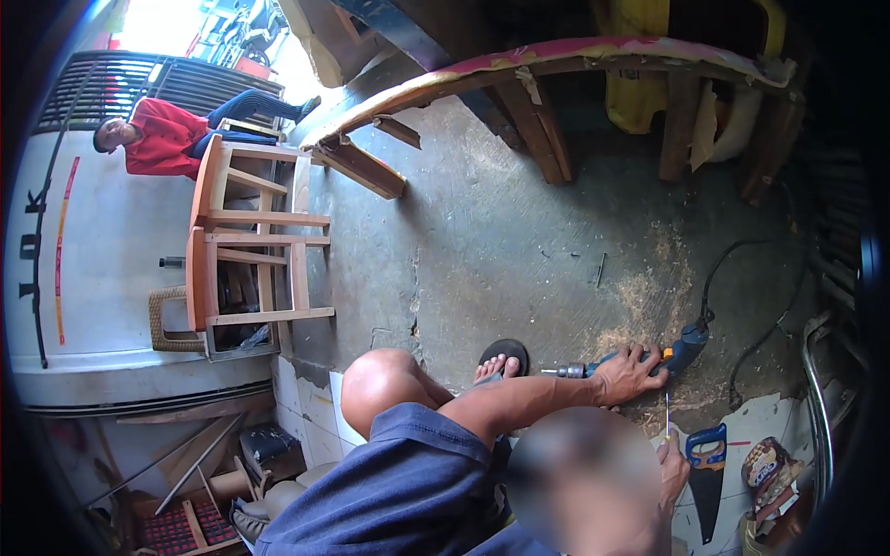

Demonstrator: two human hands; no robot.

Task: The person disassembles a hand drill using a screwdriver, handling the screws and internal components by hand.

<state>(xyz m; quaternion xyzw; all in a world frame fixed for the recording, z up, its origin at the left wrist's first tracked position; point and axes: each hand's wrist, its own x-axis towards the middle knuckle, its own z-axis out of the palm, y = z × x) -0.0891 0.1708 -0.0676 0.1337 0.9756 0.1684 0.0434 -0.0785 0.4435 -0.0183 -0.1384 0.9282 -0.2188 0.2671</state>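
On the concrete floor lies a blue power drill (687, 348), its silver chuck pointing left and an orange part showing by the grip. My left hand (630, 374) is closed over the drill's body from above. Lower and to the right, my right hand (675, 475) grips a thin screwdriver (667, 417), its slim shaft pointing away from me. A blurred patch hides part of that hand and arm. Just right of it, a handsaw (707, 482) with a blue handle lies on pale tiles. A few nails or screws (601, 270) are scattered on the floor beyond the drill.
Sawdust (649, 292) surrounds the drill, and its black cord (718, 269) curves off right. A large curved wooden frame (538, 130) stands at the far side. Wooden chairs (264, 241) are at left, beside a seated person in red (167, 134). A patterned cap (768, 463) lies at right.
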